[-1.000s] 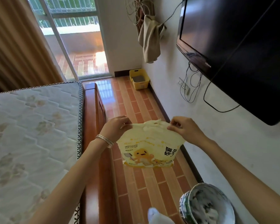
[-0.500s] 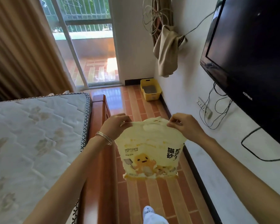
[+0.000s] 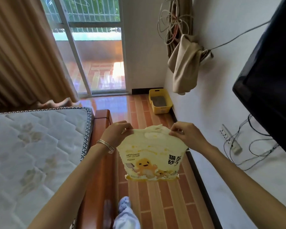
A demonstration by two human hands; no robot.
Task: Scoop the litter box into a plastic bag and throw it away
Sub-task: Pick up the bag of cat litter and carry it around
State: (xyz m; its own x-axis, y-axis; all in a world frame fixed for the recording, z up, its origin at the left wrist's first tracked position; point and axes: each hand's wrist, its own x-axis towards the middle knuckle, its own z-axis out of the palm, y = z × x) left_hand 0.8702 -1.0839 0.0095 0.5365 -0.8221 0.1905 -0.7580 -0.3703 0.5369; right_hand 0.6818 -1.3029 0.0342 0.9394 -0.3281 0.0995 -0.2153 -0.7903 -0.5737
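Head view, nearest first: my foot (image 3: 125,202) shows at 6 o'clock on the tile floor (image 3: 163,204). Above it I hold the bag (image 3: 152,156) in the air, well clear of the floor. My left hand (image 3: 117,134) pinches its top rim at 9 o'clock and my right hand (image 3: 186,138) pinches the rim at 3 o'clock. The mouth's long axis runs 9 to 3 between them and looks barely parted.

The litter box (image 3: 160,101) sits well apart at 12 o'clock, a shade toward 1. It is on the floor against the wall (image 3: 205,113), in the corner by the glass door (image 3: 97,63), and its long axis runs 6 to 12 along the skirting. I judge the right hand slightly nearer, being on the wall side.

My lane is the strip of floor between the bed frame (image 3: 102,116) at 9 o'clock and the wall at 3. It looks narrow but open up to the box. A power strip (image 3: 236,147) hangs on the wall at 3 o'clock, off my path.
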